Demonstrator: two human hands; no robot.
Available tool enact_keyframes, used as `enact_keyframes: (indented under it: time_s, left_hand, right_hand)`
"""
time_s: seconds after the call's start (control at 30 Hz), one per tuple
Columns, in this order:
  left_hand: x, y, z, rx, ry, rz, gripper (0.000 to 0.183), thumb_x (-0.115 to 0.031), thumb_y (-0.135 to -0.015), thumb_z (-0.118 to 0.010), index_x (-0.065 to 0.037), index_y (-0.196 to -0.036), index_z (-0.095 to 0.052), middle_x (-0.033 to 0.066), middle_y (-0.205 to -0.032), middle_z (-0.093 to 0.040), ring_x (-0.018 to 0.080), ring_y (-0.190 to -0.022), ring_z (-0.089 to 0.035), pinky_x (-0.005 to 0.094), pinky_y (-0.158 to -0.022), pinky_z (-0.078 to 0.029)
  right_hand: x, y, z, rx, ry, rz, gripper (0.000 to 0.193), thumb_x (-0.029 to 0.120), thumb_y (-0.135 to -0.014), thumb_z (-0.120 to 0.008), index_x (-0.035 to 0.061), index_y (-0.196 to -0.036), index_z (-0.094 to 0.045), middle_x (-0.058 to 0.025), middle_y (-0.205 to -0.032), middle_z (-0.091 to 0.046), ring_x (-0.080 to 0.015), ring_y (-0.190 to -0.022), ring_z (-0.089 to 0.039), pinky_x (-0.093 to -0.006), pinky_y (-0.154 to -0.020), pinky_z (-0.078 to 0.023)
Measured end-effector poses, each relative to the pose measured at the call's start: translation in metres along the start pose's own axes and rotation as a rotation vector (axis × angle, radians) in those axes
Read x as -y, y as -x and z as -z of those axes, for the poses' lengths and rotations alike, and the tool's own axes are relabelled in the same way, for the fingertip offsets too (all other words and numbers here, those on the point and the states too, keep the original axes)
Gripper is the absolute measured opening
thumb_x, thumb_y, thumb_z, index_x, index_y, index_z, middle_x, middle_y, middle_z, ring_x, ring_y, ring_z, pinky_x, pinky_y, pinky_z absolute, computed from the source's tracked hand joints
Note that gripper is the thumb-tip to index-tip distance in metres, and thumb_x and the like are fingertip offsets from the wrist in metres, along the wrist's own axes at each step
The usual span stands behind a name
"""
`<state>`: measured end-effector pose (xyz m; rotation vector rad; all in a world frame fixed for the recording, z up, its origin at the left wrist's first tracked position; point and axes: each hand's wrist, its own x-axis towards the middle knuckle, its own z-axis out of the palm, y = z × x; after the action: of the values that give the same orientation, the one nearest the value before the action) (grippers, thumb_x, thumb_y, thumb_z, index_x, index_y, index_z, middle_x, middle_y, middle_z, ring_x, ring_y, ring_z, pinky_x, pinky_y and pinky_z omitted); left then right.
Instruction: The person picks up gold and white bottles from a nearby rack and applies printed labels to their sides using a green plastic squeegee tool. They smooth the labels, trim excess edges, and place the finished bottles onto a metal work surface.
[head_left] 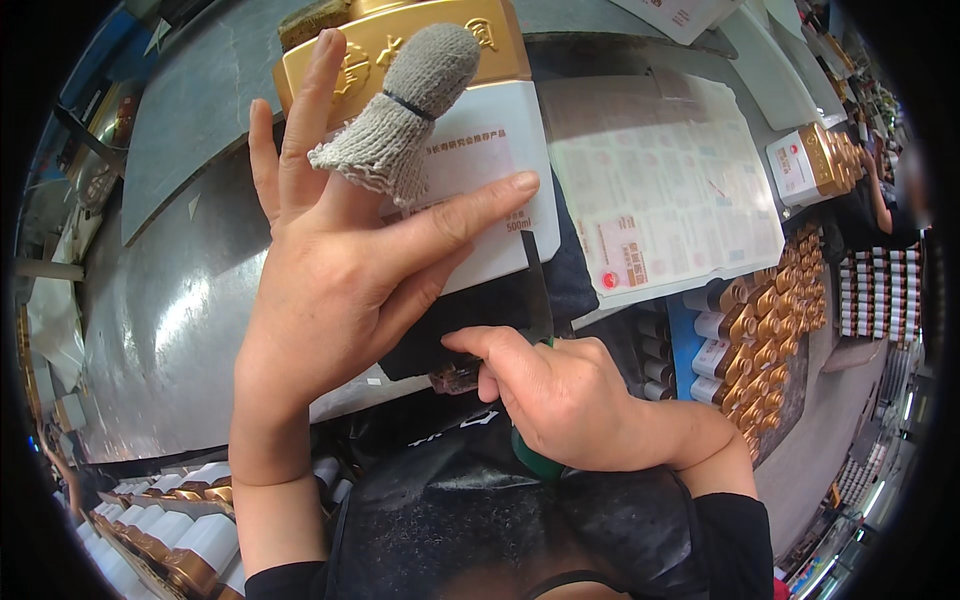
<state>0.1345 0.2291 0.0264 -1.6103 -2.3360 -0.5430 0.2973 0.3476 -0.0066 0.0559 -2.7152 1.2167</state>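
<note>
A large bottle (480,250) with a white body and an embossed gold top lies in front of me on dark cloth. My left hand (340,250) is spread over it, its thumb reaching across the white face. A grey knitted finger cover (415,105), bound with a dark band, sits over one or more of its fingers. My right hand (565,400) is closed around a green-handled tool (540,460). Its narrow dark blade (537,285) points up to the lower edge of the bottle. A small brownish thing (457,378) by the right fingertips is too unclear to name.
A translucent sheet with printed labels (660,180) lies right of the bottle. A brush (315,22) rests at the far edge. Rows of gold-topped bottles (755,340) stand at the right, others (190,550) at the lower left. A bare metal tabletop (180,310) extends left.
</note>
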Motion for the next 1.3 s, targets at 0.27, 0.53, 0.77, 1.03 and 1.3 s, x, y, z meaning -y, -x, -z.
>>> enact_keyframes:
  time_s: [0.27,0.53,0.77,1.03,1.3]
  left_hand:
    - [-0.001,-0.001,0.000,0.010,-0.006,0.012,0.047,-0.012,-0.074,-0.067,-0.036,-0.115,-0.073,0.0194,-0.149,-0.041,0.0378,-0.147,-0.019,0.0496,-0.118,-0.003]
    - [0.024,0.015,0.000,-0.137,0.370,0.069,0.043,-0.020,-0.090,-0.058,-0.011,-0.132,-0.057,0.0175,-0.149,-0.042,0.0330,-0.142,-0.032,0.0489,-0.118,-0.015]
    - [0.014,0.034,-0.017,-0.364,1.074,0.384,0.070,-0.016,-0.090,-0.062,0.000,-0.149,-0.028,0.0167,-0.148,-0.035,0.0279,-0.139,-0.035,0.0442,-0.112,-0.032]
    - [0.002,0.031,-0.024,-0.393,1.138,0.510,0.082,-0.008,-0.081,-0.069,0.000,-0.149,-0.024,0.0172,-0.144,-0.037,0.0274,-0.135,-0.038,0.0408,-0.106,-0.043]
    - [0.001,0.026,-0.021,-0.403,1.129,0.541,0.081,-0.010,-0.081,-0.071,0.000,-0.148,-0.026,0.0162,-0.143,-0.038,0.0263,-0.133,-0.039,0.0406,-0.107,-0.043]
  right_hand:
    - [0.002,-0.001,0.007,0.057,-0.025,-0.030,0.039,-0.013,-0.077,-0.053,-0.0035,-0.115,-0.059,-0.0075,-0.067,-0.063,-0.0173,-0.058,-0.067,-0.0288,-0.053,-0.054]
    - [0.005,0.006,0.036,-0.044,0.155,0.116,0.035,0.001,-0.076,-0.063,0.0060,-0.110,-0.064,-0.0066,-0.073,-0.064,-0.0171,-0.048,-0.057,-0.0281,-0.048,-0.047]
    - [-0.014,-0.056,0.076,-0.205,-0.471,-0.318,0.017,0.014,-0.089,-0.070,0.0027,-0.093,-0.058,0.0033,-0.075,-0.054,-0.0022,-0.060,-0.049,-0.0177,-0.054,-0.039]
    - [-0.019,-0.073,0.068,-0.110,-0.294,-0.297,0.029,0.010,-0.081,-0.078,0.0052,-0.079,-0.049,0.0047,-0.073,-0.051,-0.0010,-0.064,-0.045,-0.0179,-0.055,-0.037]
    - [-0.018,-0.075,0.069,-0.129,-0.313,-0.320,0.031,0.012,-0.081,-0.079,0.0052,-0.076,-0.049,0.0024,-0.070,-0.055,-0.0015,-0.063,-0.047,-0.0180,-0.055,-0.038]
